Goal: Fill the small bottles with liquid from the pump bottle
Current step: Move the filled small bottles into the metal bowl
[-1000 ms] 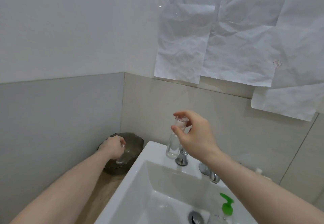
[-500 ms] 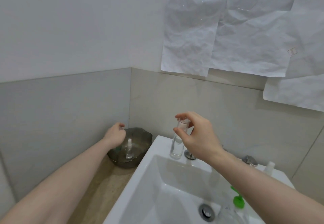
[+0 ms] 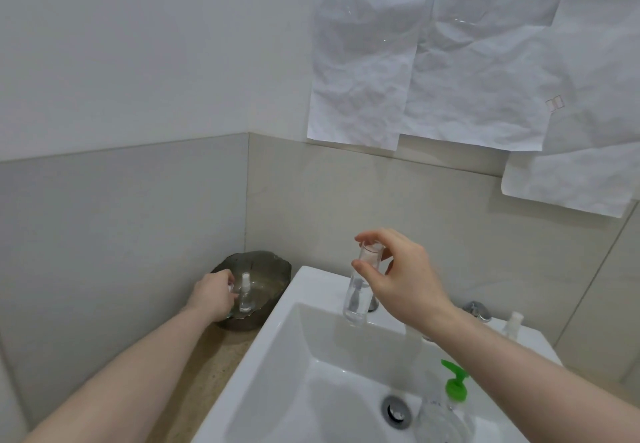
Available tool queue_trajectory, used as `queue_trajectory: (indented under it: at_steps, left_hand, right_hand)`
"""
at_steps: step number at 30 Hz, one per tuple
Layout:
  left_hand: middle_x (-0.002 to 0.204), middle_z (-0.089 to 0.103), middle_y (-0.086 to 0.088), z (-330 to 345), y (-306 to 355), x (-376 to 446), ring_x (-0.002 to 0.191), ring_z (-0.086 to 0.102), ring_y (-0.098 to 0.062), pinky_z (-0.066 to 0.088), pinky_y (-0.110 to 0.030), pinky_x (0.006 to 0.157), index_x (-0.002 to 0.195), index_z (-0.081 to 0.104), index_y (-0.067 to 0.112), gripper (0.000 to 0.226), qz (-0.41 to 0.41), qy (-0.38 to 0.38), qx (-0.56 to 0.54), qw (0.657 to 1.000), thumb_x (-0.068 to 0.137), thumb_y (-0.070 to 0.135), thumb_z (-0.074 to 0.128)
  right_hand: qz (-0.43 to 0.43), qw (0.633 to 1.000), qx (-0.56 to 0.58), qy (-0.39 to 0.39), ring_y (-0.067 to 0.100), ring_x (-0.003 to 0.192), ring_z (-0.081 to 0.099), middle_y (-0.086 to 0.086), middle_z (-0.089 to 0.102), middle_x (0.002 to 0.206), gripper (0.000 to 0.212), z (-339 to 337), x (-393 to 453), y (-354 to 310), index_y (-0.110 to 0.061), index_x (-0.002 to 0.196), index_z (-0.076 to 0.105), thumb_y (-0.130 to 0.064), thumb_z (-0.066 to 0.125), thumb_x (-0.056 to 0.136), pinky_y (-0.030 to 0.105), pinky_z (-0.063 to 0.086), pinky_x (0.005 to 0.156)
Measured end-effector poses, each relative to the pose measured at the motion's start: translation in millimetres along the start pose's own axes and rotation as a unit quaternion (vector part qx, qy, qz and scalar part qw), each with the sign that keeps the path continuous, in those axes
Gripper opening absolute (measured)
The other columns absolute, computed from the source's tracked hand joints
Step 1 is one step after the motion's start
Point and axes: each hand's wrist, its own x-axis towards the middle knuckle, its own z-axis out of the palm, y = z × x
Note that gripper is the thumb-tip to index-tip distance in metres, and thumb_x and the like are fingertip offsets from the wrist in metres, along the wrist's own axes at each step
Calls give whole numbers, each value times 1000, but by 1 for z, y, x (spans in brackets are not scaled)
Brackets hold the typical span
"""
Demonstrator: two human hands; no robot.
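Right hand [image 3: 403,281] pinches the open neck of a clear, uncapped small bottle [image 3: 360,290], holding it upright over the back rim of the white sink [image 3: 270,345], while the left hand [image 3: 212,294] reaches into the dark bowl [image 3: 273,271] left of the sink, fingers curled round something small and pale that cannot be made out, just beside a capped spray bottle [image 3: 245,292] standing in the bowl. A green-topped pump bottle [image 3: 450,404] stands in the sink basin near the drain [image 3: 396,411], another small capped bottle [image 3: 512,325] sits on the sink's far right rim beside the tap [image 3: 477,309], and the tan surface [image 3: 204,390] lies left of the sink.
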Motion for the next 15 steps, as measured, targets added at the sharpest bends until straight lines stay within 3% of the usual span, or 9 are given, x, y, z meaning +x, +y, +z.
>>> queue_trajectory:
  at_steps: [5, 12, 15]
  left_hand:
    - [126, 66, -5, -9, 8, -3, 114, 63, -27, 53, -36, 96, 133, 61, 17, 41, 22, 2, 37, 999, 93, 23, 71]
    - [137, 63, -10, -46, 24, -19, 123, 60, -30, 51, -39, 104, 141, 56, 13, 47, 13, 0, 6, 1000, 97, 22, 68]
    - [142, 59, -8, -77, 51, -31, 127, 57, -28, 48, -39, 107, 141, 56, 15, 45, 58, 23, -27, 998, 99, 25, 66]
  right_hand:
    - [6, 1000, -15, 6, -8, 95, 60, -25, 65, 105, 28, -13, -5, 7, -36, 114, 68, -29, 77, 89, 18, 46, 77]
    - [6, 1000, -3, 25, -7, 96, 60, -23, 66, 106, 28, -36, -15, 6, -33, 113, 69, -28, 79, 88, 16, 44, 76]
    - [15, 999, 14, 43, -7, 95, 61, -23, 68, 105, 27, -54, -21, 5, -33, 112, 70, -27, 80, 87, 18, 45, 76]
